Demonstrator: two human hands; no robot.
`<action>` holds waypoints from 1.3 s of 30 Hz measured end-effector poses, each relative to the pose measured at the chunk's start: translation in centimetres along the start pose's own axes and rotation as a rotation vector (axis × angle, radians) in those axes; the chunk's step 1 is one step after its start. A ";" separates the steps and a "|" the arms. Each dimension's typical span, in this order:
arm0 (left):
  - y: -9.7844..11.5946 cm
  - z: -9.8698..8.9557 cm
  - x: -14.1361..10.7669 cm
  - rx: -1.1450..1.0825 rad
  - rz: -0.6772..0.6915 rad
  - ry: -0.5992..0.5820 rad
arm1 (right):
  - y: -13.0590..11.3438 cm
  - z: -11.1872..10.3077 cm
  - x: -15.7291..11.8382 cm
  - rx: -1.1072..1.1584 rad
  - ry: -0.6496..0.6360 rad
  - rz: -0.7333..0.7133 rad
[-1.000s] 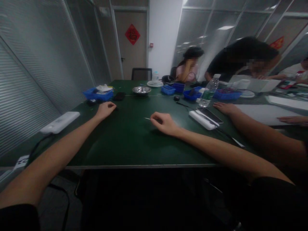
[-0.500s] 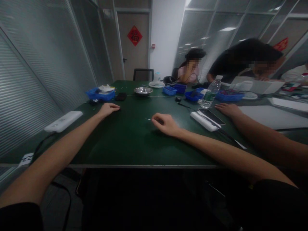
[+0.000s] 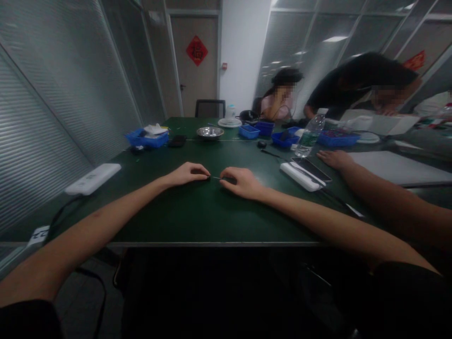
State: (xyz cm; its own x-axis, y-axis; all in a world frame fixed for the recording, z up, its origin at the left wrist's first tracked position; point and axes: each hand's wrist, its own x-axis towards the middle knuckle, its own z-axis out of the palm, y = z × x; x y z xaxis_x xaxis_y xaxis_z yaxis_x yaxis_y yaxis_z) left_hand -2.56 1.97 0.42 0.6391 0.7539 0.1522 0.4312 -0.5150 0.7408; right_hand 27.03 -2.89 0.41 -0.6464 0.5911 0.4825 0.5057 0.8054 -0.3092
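Over the middle of the green table (image 3: 169,216), my left hand (image 3: 187,174) pinches a small dark piece (image 3: 208,177), too small to name. My right hand (image 3: 240,182) faces it from the right, thumb and fingertips closed on a thin, light metal pin (image 3: 216,178). The pin points left at the dark piece, its tip very close; I cannot tell whether they touch. Most of the pin's rear end is hidden in my right fingers.
Beyond my hands stands a steel bowl (image 3: 210,133). A blue tray (image 3: 148,137) is at the back left. White power strips (image 3: 93,179) lie on both sides. At right are a bottle (image 3: 310,134), a phone (image 3: 310,168) and another person's hand (image 3: 335,159).
My left hand has moved right and nearer with the dark piece, from the table's left side to the pin's tip. My right hand has hardly moved.
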 end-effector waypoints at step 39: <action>2.3 2.9 -0.6 0.054 0.139 -0.035 | -0.4 0.0 0.0 -0.007 -0.040 -0.061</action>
State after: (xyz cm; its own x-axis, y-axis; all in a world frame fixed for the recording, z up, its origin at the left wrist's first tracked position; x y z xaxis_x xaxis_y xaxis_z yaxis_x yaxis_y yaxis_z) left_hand -0.11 -0.84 0.13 0.7166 0.6595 0.2272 0.3699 -0.6355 0.6778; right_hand 26.83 -3.16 0.53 -0.6985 0.5420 0.4673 0.4684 0.8399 -0.2741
